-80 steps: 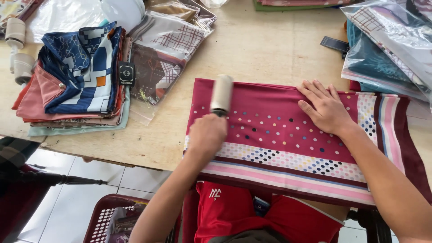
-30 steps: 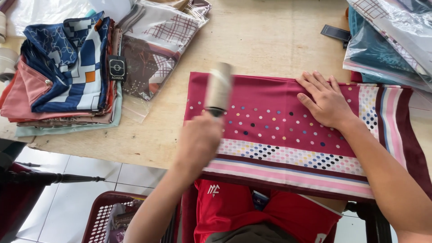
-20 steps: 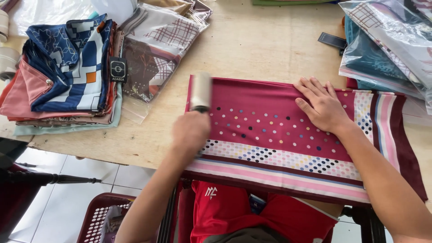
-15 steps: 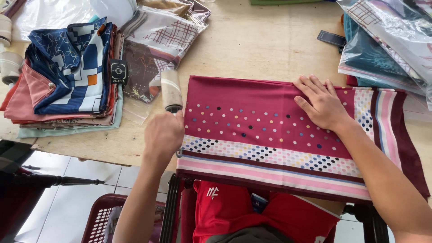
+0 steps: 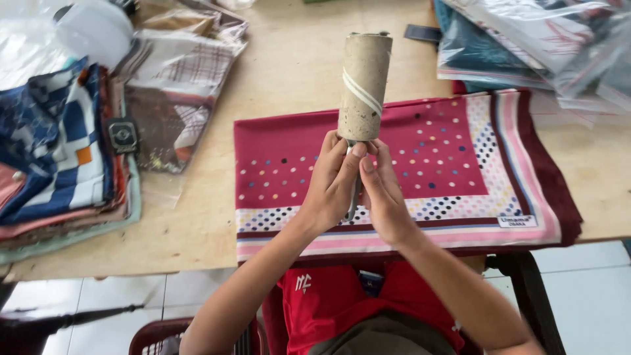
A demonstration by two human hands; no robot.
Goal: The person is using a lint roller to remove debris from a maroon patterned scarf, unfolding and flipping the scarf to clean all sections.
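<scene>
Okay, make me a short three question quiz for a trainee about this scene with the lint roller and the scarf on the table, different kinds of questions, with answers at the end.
1. True or false: both hands hold the lint roller up above the maroon dotted scarf.
2. Multiple choice: where is the stack of folded cloths? A) on the left part of the wooden table; B) on top of the scarf; C) on the floor.
3. Fill in: the left hand and right hand meet at the roller's ____ end.

Key: 1 true; 2 A; 3 lower (handle).
</scene>
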